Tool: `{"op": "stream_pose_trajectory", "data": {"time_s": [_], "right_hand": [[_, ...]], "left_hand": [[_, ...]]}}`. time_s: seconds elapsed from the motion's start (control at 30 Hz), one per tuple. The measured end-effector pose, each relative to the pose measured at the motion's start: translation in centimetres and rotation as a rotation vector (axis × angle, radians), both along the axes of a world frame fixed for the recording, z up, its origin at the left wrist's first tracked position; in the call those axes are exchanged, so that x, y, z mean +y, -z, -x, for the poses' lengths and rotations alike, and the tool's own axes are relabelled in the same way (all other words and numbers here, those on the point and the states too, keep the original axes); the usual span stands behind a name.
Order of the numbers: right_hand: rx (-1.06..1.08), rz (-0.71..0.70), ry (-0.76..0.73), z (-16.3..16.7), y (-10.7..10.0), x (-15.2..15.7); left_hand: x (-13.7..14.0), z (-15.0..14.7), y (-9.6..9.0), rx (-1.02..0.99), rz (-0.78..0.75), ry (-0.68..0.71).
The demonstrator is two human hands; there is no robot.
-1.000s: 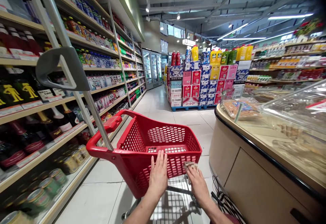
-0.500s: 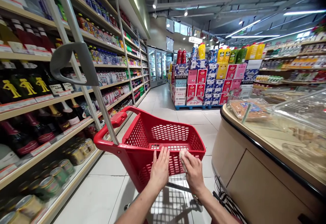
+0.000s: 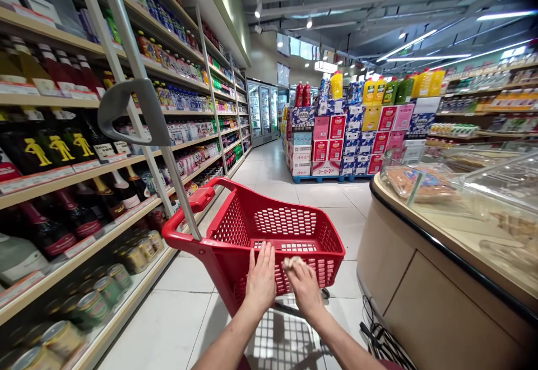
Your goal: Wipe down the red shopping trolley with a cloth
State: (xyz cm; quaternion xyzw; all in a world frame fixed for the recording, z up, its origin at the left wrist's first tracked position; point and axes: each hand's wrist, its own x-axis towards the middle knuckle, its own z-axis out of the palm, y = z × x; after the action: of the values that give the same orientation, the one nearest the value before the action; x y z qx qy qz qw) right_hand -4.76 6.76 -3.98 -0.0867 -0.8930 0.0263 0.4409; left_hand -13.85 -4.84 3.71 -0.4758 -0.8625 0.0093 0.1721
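A red plastic shopping cart (image 3: 277, 213) with perforated basket walls stands side-on in front of me, and the part of its basket floor that shows is bare. My left hand (image 3: 261, 277) lies flat against the near wall, fingers stretched out and tips at the rim. Just right of it, my right hand (image 3: 305, 287) is closed around a crumpled whitish cloth (image 3: 292, 262) at the same wall, below the rim. Most of the cloth is hidden by the fingers. From the cart's left end rises a metal pole with a grey handle (image 3: 155, 112).
Shelves (image 3: 121, 171) of bottles and cans run along the left. A glass-topped counter (image 3: 403, 246) with packaged food stands close on the right, black cables (image 3: 378, 331) on the floor beside it. Stacked drink cartons (image 3: 328, 140) stand ahead on a blue pallet.
My right hand has moved left along the cart's near wall with the cloth, closer to my left hand. My left hand stays flat on the wall. The view has shifted slightly.
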Motion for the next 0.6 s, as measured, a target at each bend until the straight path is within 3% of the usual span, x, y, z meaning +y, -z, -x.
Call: {"op": "stream_pose_trajectory", "data": {"time_s": [0.1, 0.23, 0.37, 0.47, 0.6], "right_hand": [[-0.058, 0.019, -0.023, -0.1, 0.8, -0.2], [0.004, 0.014, -0.025, 0.2, 0.3, -0.4], [-0.142, -0.015, -0.075, -0.3, -0.1, -0.4], [-0.056, -0.024, -0.082, -0.5, -1.3, -0.4], [0.104, -0.01, 0.043, 1.2, -4.0, 0.0]], "left_hand": [[0.0, 0.0, 0.0, -0.007, -0.004, 0.016], [0.0, -0.1, 0.3, 0.014, -0.015, -0.005], [0.0, 0.0, 0.7, 0.037, -0.025, 0.002], [0.1, 0.1, 1.1, 0.072, -0.052, 0.017], [0.4, 0.2, 1.4, 0.096, -0.079, -0.004]]}}
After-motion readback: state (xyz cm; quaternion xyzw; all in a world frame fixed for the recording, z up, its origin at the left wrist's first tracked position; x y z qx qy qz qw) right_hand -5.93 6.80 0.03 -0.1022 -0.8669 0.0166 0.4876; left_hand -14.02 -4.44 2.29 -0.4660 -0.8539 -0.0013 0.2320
